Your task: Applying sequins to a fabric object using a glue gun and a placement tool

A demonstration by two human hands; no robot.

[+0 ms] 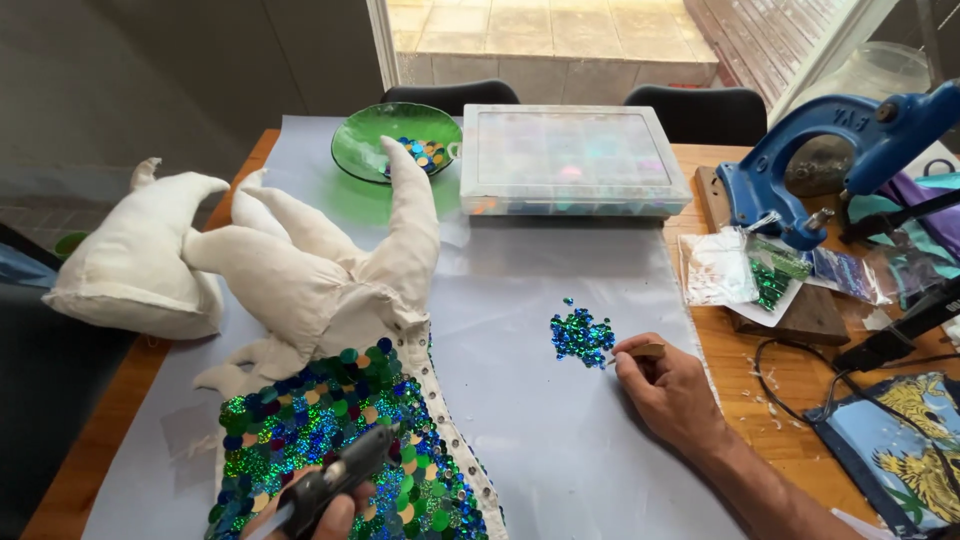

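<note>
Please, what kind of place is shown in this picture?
Probably a home craft workspace. On the table lie a stuffed fabric figure partly covered in sequins, a clear compartment box of supplies, and a blue hand press.

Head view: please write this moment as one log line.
left hand: holds glue gun over sequined fabric toy | right hand: stick at loose sequins

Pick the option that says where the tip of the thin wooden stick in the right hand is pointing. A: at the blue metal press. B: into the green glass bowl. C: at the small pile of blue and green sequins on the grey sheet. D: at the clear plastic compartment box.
C: the right hand holds the thin wooden stick with its tip at the edge of the small pile of blue and green sequins on the grey sheet.
</note>
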